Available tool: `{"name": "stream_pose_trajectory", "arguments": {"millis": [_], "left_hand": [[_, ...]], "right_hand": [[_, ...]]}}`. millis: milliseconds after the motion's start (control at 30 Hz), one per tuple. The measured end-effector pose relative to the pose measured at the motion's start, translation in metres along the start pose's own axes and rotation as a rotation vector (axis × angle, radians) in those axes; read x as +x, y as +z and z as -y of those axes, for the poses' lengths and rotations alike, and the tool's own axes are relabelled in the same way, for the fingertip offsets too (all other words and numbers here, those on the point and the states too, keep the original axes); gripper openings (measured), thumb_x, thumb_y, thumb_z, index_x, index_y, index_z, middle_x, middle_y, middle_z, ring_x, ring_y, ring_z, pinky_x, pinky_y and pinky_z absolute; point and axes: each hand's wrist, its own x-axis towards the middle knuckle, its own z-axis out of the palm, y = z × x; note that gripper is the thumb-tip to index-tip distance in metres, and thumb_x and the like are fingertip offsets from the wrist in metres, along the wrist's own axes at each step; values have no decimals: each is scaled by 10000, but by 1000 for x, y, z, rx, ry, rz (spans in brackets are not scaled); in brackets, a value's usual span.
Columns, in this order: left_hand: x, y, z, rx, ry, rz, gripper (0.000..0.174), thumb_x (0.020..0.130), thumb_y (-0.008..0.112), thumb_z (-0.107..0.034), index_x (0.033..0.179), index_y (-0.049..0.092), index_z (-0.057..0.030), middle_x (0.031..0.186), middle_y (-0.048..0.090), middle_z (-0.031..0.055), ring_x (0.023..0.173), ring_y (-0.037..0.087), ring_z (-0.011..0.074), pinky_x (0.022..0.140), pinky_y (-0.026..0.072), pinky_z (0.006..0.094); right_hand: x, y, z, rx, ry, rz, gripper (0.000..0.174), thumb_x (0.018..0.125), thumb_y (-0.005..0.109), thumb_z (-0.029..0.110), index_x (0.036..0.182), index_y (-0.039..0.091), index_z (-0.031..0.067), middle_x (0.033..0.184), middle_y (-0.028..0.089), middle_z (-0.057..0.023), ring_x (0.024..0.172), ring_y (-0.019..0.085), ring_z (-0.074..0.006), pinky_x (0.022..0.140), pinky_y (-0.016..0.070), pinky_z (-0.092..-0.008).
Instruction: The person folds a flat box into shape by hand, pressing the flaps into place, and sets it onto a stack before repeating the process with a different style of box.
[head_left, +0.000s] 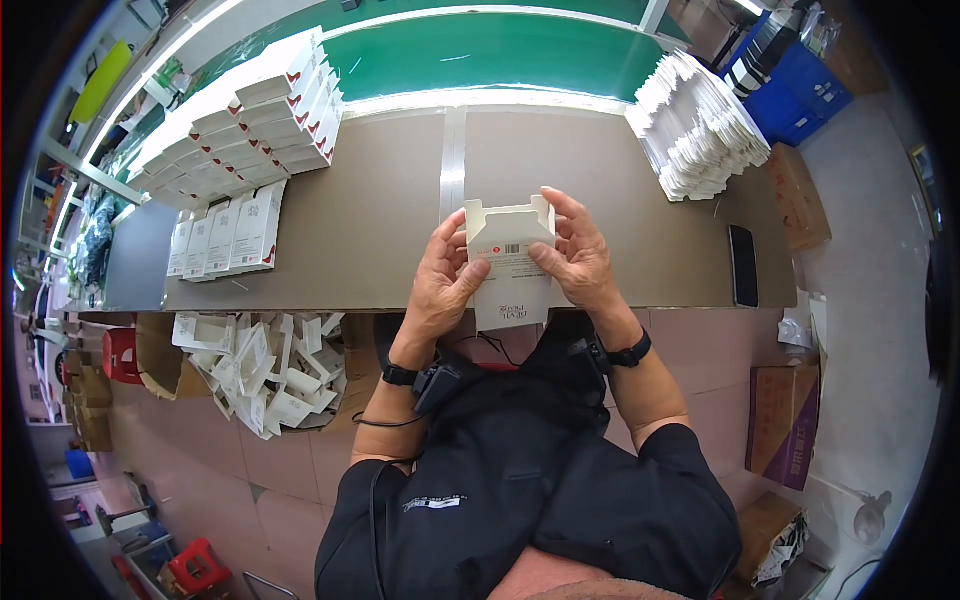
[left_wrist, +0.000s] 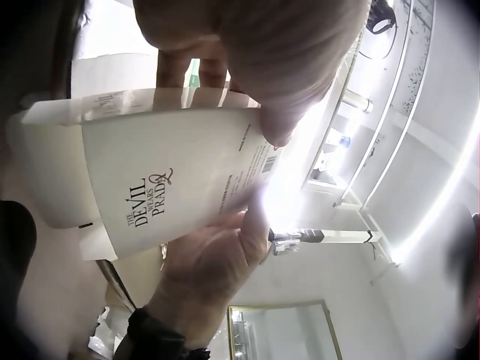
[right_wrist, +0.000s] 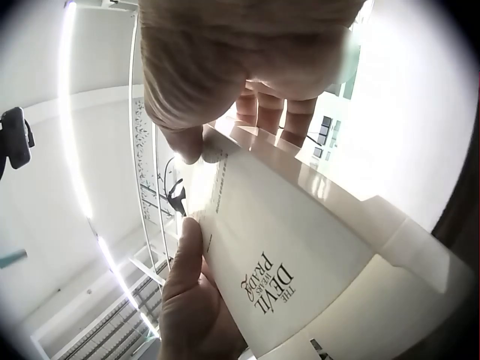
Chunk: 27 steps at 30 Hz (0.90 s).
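1. White cardboard carton (head_left: pixel 513 285), held between both grips across the counter's (head_left: pixel 375 200) near edge; far-end flaps stand open.
2. Left grip (head_left: pixel 438 285), right grip (head_left: pixel 582 262): partly closed, each pinching a carton side, thumbs on the printed face.
3. Risk, judging: overtight squeeze could buckle thin walls; loose pinch could drop it off the edge.
4. Open room beyond grips; box stack (head_left: pixel 265 120) far left, phone (head_left: pixel 743 265) right.

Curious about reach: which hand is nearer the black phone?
Right. The right hand holds the right side of the white box, left of the phone; the left hand holds the box's left side, farther away.
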Motion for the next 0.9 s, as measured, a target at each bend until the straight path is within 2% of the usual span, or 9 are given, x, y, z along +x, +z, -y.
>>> {"name": "stream_pose_trajectory", "arguments": {"millis": [67, 200, 333, 500, 600, 900], "left_hand": [[0, -1, 1, -1, -7, 10, 765, 971, 710, -149, 1573, 252, -34, 1310, 574, 149, 1220, 589, 228, 1029, 509, 386], [0, 1, 0, -28, 0, 14, 792, 957, 722, -122, 1579, 237, -50, 1326, 558, 158, 1233, 583, 238, 1031, 509, 381], [1, 1, -3, -58, -24, 25, 836, 923, 754, -93, 1582, 240, -76, 1349, 532, 158, 1273, 553, 250, 1060, 488, 397], [0, -2, -5, -83, -6, 64, 864, 889, 784, -73, 1575, 261, -92, 1363, 515, 139, 1326, 503, 255, 1098, 456, 419], [0, -3, -6, -106, -33, 89, 835, 860, 802, -48, 1537, 314, -93, 1362, 514, 117, 1353, 468, 252, 1122, 430, 423], [-1, -8, -2, -92, -79, 142, 719, 852, 797, -14, 1443, 398, -108, 1359, 494, 90, 1296, 487, 225, 1114, 442, 410]], "right_hand": [[1, -3, -2, 17, 47, 58, 621, 931, 742, 88, 1471, 438, 71, 1361, 558, -120, 1166, 603, -188, 935, 572, -341], [1, -1, 0, 87, 50, 18, 562, 908, 754, 47, 1394, 475, 74, 1415, 507, -129, 1199, 584, -194, 940, 582, -351], [2, 5, 2, 153, 2, -56, 514, 879, 778, 29, 1309, 500, 67, 1432, 485, -138, 1187, 583, -198, 933, 600, -363], [1, 5, -3, 129, -20, -62, 532, 858, 801, 32, 1298, 503, 65, 1418, 493, -134, 1169, 582, -198, 917, 613, -362], [1, 4, -4, 106, -34, -44, 553, 844, 819, 42, 1300, 507, 69, 1413, 493, -128, 1159, 579, -196, 910, 614, -355], [-2, 2, -6, 108, -29, 3, 537, 846, 818, 40, 1292, 520, 66, 1391, 513, -128, 1167, 575, -187, 917, 612, -357]]}}
